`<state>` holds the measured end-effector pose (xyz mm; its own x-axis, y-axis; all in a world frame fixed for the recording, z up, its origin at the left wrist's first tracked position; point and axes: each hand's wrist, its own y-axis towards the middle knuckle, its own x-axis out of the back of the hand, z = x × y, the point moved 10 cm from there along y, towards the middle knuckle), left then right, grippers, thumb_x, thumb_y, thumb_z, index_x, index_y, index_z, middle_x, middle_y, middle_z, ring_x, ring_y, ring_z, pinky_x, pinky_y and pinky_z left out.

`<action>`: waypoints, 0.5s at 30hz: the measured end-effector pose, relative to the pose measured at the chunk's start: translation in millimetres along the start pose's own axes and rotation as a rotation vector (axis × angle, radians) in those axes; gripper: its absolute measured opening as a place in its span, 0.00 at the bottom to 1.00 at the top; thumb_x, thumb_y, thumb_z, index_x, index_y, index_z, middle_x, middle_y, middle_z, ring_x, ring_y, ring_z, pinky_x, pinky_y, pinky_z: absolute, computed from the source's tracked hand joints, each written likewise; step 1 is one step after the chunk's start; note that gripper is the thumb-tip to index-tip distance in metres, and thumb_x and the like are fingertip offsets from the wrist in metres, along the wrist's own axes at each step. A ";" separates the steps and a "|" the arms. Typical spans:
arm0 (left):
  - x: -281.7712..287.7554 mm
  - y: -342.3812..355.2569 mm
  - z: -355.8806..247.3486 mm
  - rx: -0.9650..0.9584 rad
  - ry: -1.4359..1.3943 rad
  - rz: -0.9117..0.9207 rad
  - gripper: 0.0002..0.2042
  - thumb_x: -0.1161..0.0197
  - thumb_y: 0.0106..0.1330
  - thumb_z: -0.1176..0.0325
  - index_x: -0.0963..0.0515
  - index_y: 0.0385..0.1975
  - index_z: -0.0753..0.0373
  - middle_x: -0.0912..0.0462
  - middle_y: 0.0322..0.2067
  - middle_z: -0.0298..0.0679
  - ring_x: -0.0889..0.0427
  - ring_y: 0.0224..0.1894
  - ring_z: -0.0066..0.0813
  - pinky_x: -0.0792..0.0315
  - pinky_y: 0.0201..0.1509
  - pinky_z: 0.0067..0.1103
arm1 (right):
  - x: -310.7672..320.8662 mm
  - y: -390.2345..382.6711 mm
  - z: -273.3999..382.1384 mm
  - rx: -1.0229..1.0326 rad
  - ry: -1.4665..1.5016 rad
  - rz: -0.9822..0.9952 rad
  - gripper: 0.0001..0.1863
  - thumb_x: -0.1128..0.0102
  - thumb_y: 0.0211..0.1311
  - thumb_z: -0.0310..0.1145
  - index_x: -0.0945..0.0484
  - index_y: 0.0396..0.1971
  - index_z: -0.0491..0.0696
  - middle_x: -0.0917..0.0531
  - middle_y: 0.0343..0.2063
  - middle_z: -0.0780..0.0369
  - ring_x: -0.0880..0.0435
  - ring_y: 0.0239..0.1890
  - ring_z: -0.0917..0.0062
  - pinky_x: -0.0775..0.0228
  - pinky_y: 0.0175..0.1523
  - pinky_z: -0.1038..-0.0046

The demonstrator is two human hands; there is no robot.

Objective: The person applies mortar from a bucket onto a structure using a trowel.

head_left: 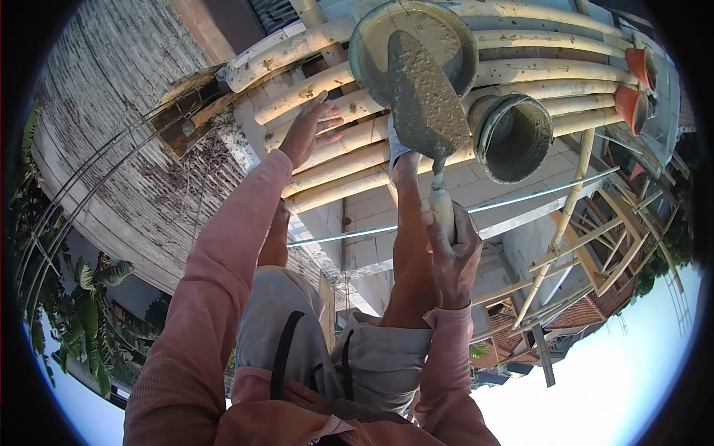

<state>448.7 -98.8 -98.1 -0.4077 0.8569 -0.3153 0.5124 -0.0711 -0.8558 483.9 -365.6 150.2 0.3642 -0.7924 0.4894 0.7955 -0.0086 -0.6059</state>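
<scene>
A trowel point(425, 100) with a light handle is gripped in my right hand point(455, 253), its blade pointing away from me. Wet grey mortar coats the blade, which overlaps the near rim of a round basin point(358, 63) holding more mortar. Whether the blade touches the basin I cannot tell. My left hand point(311, 130) is empty, fingers stretched and apart, over the bamboo poles point(338, 152) to the left of the trowel. Right of the blade stands a dark bucket point(513, 137), its inside smeared with mortar.
I am on a scaffold of bamboo poles, with gaps between them. Two orange-red containers point(631, 108) sit at the far right. A rough plastered wall point(126, 141) and bent steel rods point(56, 215) are on the left. Pale block walls point(461, 186) and wooden framing point(610, 238) lie below.
</scene>
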 end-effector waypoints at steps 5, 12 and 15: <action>132.7 -133.5 113.1 0.146 0.163 -0.366 0.27 0.43 0.74 0.45 0.19 0.54 0.65 0.16 0.51 0.41 0.18 0.54 0.30 0.24 0.59 0.29 | -3.0 88.9 14.8 0.422 -0.763 -0.025 0.21 0.33 0.66 0.48 0.20 0.46 0.45 0.12 0.40 0.53 0.12 0.39 0.52 0.19 0.42 0.56; 243.0 -345.4 182.1 -0.005 0.937 -0.836 0.35 0.40 0.72 0.46 0.34 0.68 0.68 0.27 0.61 0.59 0.23 0.61 0.47 0.27 0.64 0.35 | 33.5 206.7 14.1 0.287 -1.195 -0.147 0.24 0.45 0.72 0.56 0.24 0.46 0.46 0.13 0.45 0.50 0.14 0.48 0.48 0.22 0.51 0.48; 208.5 -354.4 213.2 0.237 1.059 -0.633 0.43 0.37 0.67 0.44 0.46 0.77 0.55 0.47 0.72 0.62 0.31 0.66 0.61 0.32 0.69 0.44 | -0.1 223.7 3.4 0.291 -1.238 -0.076 0.28 0.45 0.71 0.57 0.23 0.47 0.44 0.13 0.43 0.46 0.14 0.47 0.46 0.22 0.52 0.48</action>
<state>21.0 -3.8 52.1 0.3298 0.7550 0.5668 0.2560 0.5064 -0.8234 663.5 -365.3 16.8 0.3951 0.3019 0.8676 0.8533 0.2293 -0.4683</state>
